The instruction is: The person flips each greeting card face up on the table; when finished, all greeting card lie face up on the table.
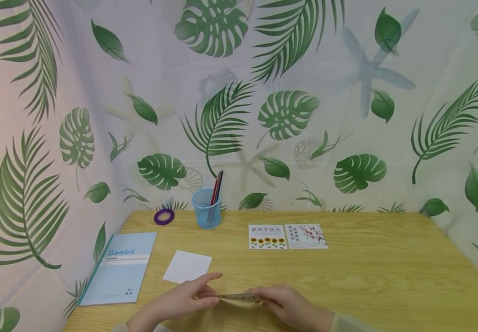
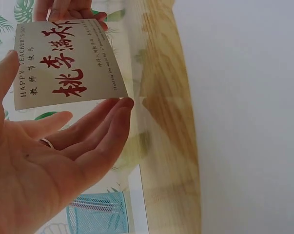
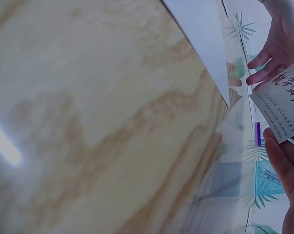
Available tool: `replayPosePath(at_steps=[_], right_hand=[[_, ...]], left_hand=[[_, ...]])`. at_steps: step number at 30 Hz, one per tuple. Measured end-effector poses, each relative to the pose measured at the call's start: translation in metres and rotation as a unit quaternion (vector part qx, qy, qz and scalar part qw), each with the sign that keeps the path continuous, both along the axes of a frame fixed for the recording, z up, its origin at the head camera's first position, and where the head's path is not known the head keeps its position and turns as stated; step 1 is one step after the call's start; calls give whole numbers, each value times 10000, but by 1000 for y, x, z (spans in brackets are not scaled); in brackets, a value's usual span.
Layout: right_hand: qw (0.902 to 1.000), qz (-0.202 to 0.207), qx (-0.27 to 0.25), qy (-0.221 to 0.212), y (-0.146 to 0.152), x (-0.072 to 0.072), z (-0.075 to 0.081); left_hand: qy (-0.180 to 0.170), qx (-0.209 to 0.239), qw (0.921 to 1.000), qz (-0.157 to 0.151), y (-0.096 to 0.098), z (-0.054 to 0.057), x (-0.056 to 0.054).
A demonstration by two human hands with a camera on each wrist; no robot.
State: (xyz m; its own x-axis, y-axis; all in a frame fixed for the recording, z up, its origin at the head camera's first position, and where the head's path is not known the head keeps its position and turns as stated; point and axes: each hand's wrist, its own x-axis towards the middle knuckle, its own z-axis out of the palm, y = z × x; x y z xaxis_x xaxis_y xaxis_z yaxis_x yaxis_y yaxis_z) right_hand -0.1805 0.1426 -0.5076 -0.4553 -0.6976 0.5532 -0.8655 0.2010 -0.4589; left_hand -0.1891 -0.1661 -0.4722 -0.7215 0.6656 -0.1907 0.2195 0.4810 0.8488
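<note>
A greeting card [image 2: 68, 63] with red Chinese lettering and "Happy Teacher's Day" is raised above the table, seen nearly edge-on in the head view. My right hand [image 1: 290, 304] pinches its right end; in the right wrist view, fingers [image 3: 283, 161] show at the card's lower corner. At the other end, my left hand [image 1: 185, 297] has its fingers fairly straight and spread. In the left wrist view its fingertips [image 2: 125, 103] come right at a corner of the card, and the thumb [image 2: 8, 70] is by the opposite edge.
A white square sheet [image 1: 187, 266] lies beyond the left hand, with a Gambit notebook [image 1: 118, 267] farther left. A blue pen cup [image 1: 206, 210] with pencils and a purple tape ring [image 1: 164, 216] stand at the back. A sunflower card [image 1: 267, 236] and a blossom card [image 1: 306, 236] lie side by side.
</note>
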Motion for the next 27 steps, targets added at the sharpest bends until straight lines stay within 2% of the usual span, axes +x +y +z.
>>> replayPosePath(at_steps=[5,8,13,19,22,27], right_hand=[[9985,-419,-83,-347,0,2,0],[9922,-696,-199,-1013,0,4,3],[9673,-1177,-704,-2134,-2,6,7],[9342,-1777,-971,-2936,-2,3,8],[9284,-1976,-973,-2994,-1,2,8],[9269,-2161,-1091,-2869,2,3,9]], left_hand=[[-86,206,9996,144,3,2,0],[-85,302,9991,280,5,3,0],[-191,512,9972,510,7,4,1],[-238,688,9951,671,12,6,2],[-203,737,9949,664,14,7,3],[-111,861,9943,618,18,7,4]])
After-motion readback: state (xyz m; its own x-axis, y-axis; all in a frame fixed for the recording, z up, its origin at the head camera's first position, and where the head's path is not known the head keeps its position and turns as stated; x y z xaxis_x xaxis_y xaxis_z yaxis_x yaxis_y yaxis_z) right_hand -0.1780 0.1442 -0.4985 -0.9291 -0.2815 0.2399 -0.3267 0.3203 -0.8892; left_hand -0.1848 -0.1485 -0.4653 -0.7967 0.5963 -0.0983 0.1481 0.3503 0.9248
